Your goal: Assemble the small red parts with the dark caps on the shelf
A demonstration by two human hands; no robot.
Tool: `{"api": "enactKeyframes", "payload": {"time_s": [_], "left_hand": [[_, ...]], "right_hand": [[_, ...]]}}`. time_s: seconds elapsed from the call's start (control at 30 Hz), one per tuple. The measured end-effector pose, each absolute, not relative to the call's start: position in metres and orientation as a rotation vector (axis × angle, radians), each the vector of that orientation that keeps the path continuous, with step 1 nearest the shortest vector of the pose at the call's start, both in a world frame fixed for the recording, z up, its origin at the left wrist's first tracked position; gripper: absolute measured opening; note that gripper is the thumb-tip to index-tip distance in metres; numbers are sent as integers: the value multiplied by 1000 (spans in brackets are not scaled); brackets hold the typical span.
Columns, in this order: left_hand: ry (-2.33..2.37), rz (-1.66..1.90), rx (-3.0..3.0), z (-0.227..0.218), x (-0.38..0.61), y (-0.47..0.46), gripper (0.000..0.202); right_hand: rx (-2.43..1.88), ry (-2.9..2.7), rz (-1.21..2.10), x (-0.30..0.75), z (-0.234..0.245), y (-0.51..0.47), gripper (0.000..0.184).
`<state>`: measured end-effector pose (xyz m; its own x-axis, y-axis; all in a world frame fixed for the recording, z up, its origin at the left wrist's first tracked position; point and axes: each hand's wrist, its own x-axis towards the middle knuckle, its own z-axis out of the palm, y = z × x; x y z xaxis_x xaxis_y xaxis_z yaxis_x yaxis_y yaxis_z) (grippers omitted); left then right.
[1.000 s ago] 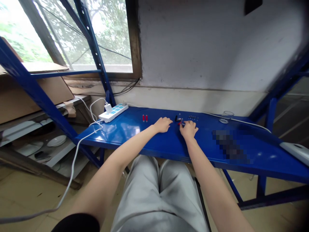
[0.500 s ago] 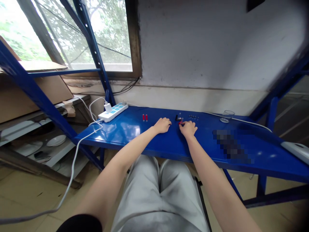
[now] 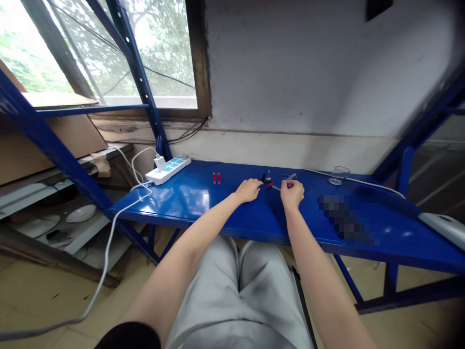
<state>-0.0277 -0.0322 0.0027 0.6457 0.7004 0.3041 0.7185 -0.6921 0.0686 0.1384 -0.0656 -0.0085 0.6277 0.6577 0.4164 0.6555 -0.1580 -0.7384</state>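
Note:
My right hand (image 3: 292, 195) is closed in a pinch, with a slim, pale, see-through stick (image 3: 291, 176) rising from its fingers. A small red-ended piece (image 3: 270, 185) with a thin shaft lies just left of that hand; I cannot tell whether the fingers touch the shaft. My left hand (image 3: 249, 190) rests on the blue table (image 3: 189, 194), fingers stretched out, their tips close to a small black piece (image 3: 266, 178). Behind the right hand are several tiny clear pieces (image 3: 285, 177), partly hidden. Two small red cylinders with pale ends (image 3: 216, 178) stand left of my left hand.
A white power strip (image 3: 169, 169) with a plug and cable is at the table's left end. On the right are a clear glass cup (image 3: 338, 175), a blurred-out dark object (image 3: 347, 220) and a white device (image 3: 445, 229). Blue shelf posts (image 3: 136, 72) frame the table.
My right hand has moved a little right, away from the red-ended piece, and the pale stick now shows above its fingers. My left hand has shifted slightly right, towards the black piece.

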Motion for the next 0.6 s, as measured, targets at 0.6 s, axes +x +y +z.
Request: {"api": "enactKeyframes", "payload": {"time_s": [0.6], "left_hand": [[-1616,-508,-2769,0,41,-23,39]], "right_hand": [[-1976,-1157,142,135,-4,-84,12]]}}
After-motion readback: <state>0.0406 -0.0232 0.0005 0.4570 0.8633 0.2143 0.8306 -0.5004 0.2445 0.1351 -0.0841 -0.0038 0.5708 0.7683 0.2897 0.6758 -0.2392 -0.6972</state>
